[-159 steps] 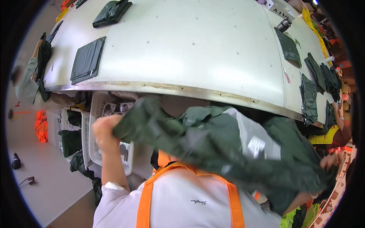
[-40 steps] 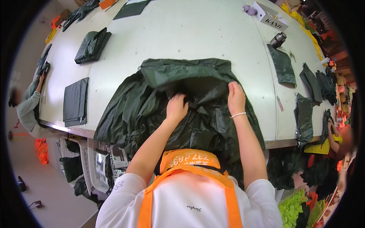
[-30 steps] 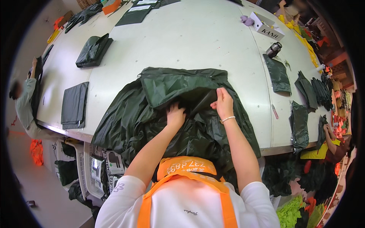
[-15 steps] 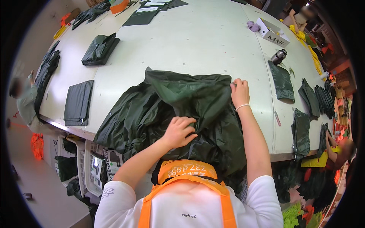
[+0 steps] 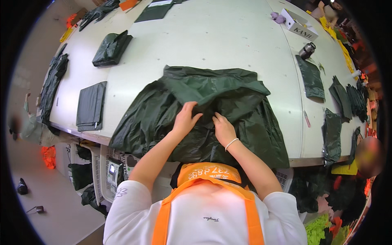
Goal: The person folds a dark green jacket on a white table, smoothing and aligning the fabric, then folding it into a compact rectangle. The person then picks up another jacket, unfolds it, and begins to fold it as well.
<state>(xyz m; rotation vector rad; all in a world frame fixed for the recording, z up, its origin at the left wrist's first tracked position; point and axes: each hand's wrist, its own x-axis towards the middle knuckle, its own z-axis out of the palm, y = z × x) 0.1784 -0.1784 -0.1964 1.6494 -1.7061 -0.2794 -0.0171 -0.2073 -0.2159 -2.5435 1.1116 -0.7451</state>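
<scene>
A dark green, shiny coat-like garment [image 5: 143, 118] lies spread in front of me on the white table, its upper part folded over in a loose, lighter green flap. At the lower edge of that flap, my left hand [image 5: 185, 119] has its fingers bent on the fabric, with the thumb a little apart. My right hand [image 5: 224, 130], with a beaded bracelet at the wrist, grips the cloth near the garment's middle with curled fingers. A small gap separates the two hands. The fingertips are partly lost in the dark folds.
Left of the garment lie a folded dark green piece [image 5: 91, 107] and a thicker folded bundle [image 5: 111, 50]. On the right are a flask [image 5: 307, 50], a white box [image 5: 300, 27], a pink pen-like tool [image 5: 306, 119] and packed dark pieces [image 5: 332, 134]. White baskets [image 5: 105, 171] stand below the table edge.
My right hand has let go of the flap's upper right corner and come down to the middle, beside my left hand. The flap now lies flatter. My view has shifted slightly.
</scene>
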